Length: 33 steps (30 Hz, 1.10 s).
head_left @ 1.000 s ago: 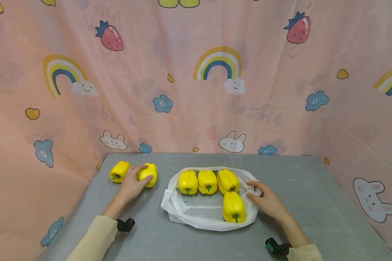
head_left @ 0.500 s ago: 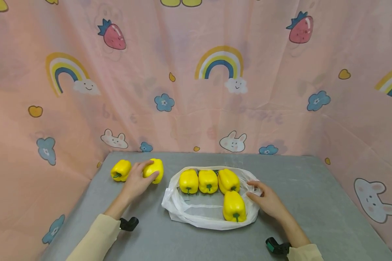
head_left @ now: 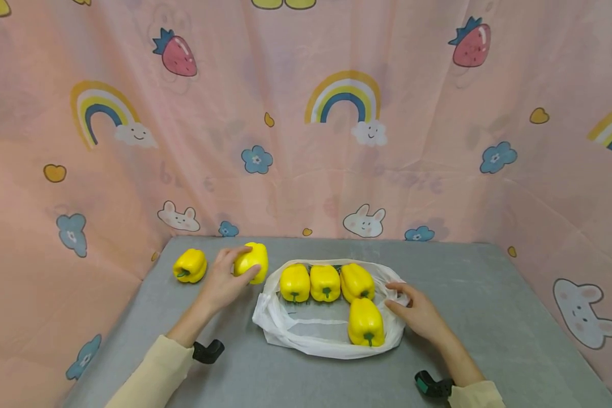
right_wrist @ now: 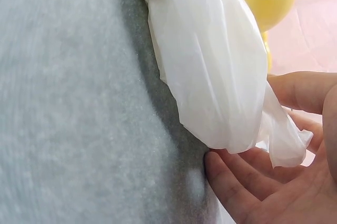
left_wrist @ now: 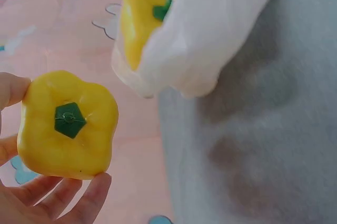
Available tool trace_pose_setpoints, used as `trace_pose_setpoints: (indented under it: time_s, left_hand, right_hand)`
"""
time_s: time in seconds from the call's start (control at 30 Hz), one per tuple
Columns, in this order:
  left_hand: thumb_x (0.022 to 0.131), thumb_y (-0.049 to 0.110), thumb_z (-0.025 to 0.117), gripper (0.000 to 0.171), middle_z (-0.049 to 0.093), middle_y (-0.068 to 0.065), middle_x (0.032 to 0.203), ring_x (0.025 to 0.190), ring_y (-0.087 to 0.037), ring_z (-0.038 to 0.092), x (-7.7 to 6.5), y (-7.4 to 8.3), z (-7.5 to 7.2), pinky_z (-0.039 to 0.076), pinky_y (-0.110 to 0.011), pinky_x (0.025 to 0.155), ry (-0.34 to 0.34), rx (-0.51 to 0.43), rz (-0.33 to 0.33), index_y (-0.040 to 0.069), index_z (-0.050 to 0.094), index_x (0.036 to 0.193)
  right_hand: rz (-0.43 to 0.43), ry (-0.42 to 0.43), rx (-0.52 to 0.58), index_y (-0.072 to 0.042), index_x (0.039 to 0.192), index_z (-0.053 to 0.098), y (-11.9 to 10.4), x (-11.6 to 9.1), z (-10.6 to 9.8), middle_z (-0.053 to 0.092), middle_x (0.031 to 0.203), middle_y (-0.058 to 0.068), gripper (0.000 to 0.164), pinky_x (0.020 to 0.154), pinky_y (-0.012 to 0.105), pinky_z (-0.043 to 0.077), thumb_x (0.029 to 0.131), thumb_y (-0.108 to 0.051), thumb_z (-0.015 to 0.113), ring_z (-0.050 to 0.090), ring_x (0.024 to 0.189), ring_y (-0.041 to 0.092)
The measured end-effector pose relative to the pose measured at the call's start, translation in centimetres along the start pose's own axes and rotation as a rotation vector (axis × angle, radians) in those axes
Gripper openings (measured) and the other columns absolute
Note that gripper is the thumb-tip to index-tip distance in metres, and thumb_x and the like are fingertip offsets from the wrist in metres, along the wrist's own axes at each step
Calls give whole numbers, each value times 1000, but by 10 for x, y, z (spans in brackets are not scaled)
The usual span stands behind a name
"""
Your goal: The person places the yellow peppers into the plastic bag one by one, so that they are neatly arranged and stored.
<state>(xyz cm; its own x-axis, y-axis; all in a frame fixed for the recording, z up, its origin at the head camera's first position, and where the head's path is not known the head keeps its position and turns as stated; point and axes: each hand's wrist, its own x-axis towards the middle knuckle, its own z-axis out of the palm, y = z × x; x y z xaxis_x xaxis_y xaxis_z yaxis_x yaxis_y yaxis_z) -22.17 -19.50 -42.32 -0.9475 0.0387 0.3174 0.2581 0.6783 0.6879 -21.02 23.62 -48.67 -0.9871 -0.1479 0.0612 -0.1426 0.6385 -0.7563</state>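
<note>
In the head view my left hand (head_left: 221,285) grips a yellow bell pepper (head_left: 253,262) just left of the white plastic bag (head_left: 277,334). The left wrist view shows that pepper (left_wrist: 92,140) stem-on, thumb on one side and fingers around the other; it is held up off the table. My right hand (head_left: 419,313) holds the bag's right edge, its white film (right_wrist: 216,77) between thumb and fingers in the right wrist view. Inside the open bag lie several yellow peppers: a row at the back and one pepper (head_left: 366,323) at the front right.
Another yellow bell pepper (head_left: 190,266) lies on the grey table (head_left: 285,382) at the far left. Behind the table hangs a pink patterned curtain (head_left: 209,113).
My left hand has lifted the bell pepper and carried it rightward, closer to the bag. The right hand and the bag stay where they were.
</note>
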Motion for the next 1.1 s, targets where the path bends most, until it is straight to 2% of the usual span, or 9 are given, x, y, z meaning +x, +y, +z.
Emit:
trace_pose_setpoints:
  time_s: [0.3, 0.57, 0.73, 1.1]
  left_hand:
    - [91, 28, 78, 48, 56, -17, 122, 100, -31, 57, -7, 23, 6, 55, -44, 81, 17, -36, 86, 8, 64, 133]
    - [93, 30, 76, 47, 55, -13, 120, 98, -26, 56, -17, 38, 18, 55, -37, 77, -47, -99, 98, 11, 63, 134]
    - [93, 30, 76, 46, 55, -10, 118, 95, -23, 55, -22, 45, 26, 52, -33, 75, -60, -121, 108, 13, 64, 133]
    - [93, 33, 75, 44, 56, -8, 119, 99, -22, 57, -33, 56, 43, 55, -30, 76, -109, -174, 119, 13, 64, 131]
  right_hand:
    - [5, -2, 0, -2, 138, 57, 0, 0, 0, 57, 129, 22, 49, 73, 35, 44, 98, -28, 68, 51, 91, 25]
    - [16, -11, 0, -2, 139, 57, -2, -2, 0, 57, 130, 21, 49, 75, 36, 44, 98, -28, 68, 52, 95, 26]
    - [27, -14, -4, -3, 139, 57, -2, -2, 0, 57, 131, 21, 50, 77, 36, 45, 98, -29, 68, 52, 98, 28]
    - [33, -12, -2, -3, 139, 56, -2, -1, 0, 56, 131, 23, 50, 74, 35, 43, 99, -29, 68, 51, 92, 26]
